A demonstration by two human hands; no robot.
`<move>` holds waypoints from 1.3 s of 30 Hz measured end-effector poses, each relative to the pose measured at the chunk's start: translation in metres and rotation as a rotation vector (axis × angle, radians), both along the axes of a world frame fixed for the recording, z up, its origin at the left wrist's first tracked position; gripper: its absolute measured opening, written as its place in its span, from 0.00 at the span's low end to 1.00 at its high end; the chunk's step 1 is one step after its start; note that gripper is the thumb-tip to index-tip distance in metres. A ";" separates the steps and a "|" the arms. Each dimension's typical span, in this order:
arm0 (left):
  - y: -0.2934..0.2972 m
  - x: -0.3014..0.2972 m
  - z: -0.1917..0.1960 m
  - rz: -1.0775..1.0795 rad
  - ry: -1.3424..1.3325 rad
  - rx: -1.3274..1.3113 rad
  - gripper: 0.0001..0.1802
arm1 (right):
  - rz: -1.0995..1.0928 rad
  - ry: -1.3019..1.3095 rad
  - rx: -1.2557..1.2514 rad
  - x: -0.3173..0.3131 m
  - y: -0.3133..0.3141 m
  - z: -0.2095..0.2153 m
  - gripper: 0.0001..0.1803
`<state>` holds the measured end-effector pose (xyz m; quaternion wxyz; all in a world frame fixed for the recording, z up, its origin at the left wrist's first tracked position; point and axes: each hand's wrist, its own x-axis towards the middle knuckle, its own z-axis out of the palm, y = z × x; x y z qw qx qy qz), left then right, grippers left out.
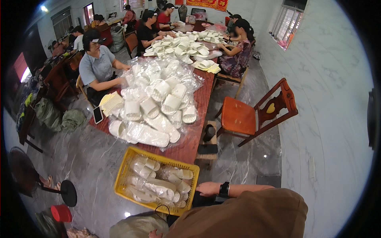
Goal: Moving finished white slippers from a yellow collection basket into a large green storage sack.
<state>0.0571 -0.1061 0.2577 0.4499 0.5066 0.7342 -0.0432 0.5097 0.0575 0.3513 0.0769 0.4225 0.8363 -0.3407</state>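
Observation:
My right hand, a dark watch on its wrist, is just beside the right side of a yellow plastic basket. Its fingers are too small and partly hidden to tell whether they touch the rim. Inside the basket lie several white slippers in clear plastic bags. Only a bit of my left hand shows at the lower edge, below the basket, near a grey-green cloth; whether it holds anything is hidden.
A red-brown table bears a heap of bagged white slippers, a phone and yellow striped sheets. Several people sit around it. A wooden chair stands right, a black fan left, a red stool lower left.

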 end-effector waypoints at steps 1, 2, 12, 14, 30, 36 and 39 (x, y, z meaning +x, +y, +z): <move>-0.012 -0.011 -0.006 0.027 -0.018 0.015 0.32 | 0.007 0.041 0.031 -0.012 -0.008 0.003 0.13; -0.026 -0.024 -0.010 0.050 -0.032 0.028 0.32 | -0.024 -0.027 -0.018 -0.023 -0.014 0.007 0.14; -0.138 -0.110 -0.036 0.134 -0.024 0.049 0.27 | 0.130 0.007 -0.096 -0.090 -0.082 0.035 0.19; -0.156 -0.108 -0.038 0.330 -0.122 -0.030 0.25 | 0.115 -0.040 -0.096 -0.091 -0.082 0.038 0.19; -0.243 0.025 -0.024 0.575 -0.174 -0.126 0.26 | 0.118 -0.034 0.009 -0.012 -0.096 0.035 0.16; -0.258 0.063 -0.040 0.946 -0.509 0.016 0.24 | 0.153 -0.155 -0.060 0.045 -0.122 0.012 0.18; -0.266 0.078 -0.048 0.783 -0.341 -0.028 0.24 | 0.197 -0.196 -0.117 0.057 -0.127 0.007 0.18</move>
